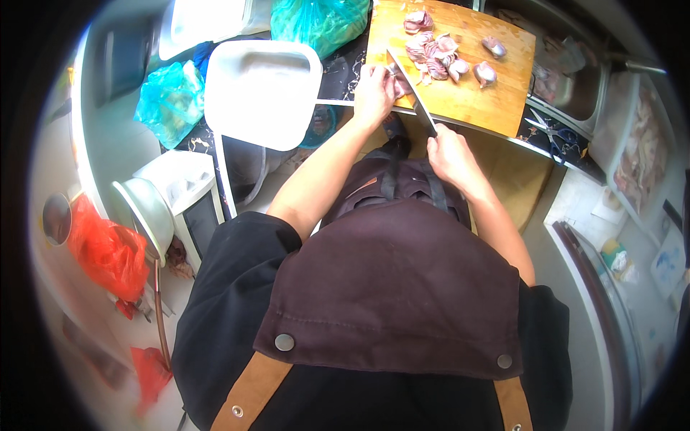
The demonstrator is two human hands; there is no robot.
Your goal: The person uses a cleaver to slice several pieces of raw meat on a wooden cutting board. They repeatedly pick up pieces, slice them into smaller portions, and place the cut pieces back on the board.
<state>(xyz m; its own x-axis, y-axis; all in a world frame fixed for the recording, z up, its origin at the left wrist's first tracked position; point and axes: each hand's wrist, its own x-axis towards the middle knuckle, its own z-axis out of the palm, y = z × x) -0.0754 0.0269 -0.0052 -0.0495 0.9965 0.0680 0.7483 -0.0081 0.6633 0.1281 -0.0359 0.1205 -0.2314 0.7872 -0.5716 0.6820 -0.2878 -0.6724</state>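
A knife (420, 97) with a dark handle is in my right hand (453, 154), its fingers closed around the handle. The blade slants up and left over the near left part of the wooden cutting board (481, 104). My left hand (374, 97) presses with bent fingertips on a pinkish-purple piece of meat (401, 85) at the board's left edge, just beside the blade. Farther back lies a heap of finely scored meat pieces (431, 54), which look like gizzards. Two rounder pieces, one at the right (494, 47) and one nearer (484, 74), lie apart from the heap.
Left of the board stand a white tub (262, 93) and two teal plastic bags, one behind (320, 25) and one at far left (171, 100). Scissors (552, 133) lie right of the board, near a metal sink (589, 118). A tray of pale meat (640, 154) is at far right.
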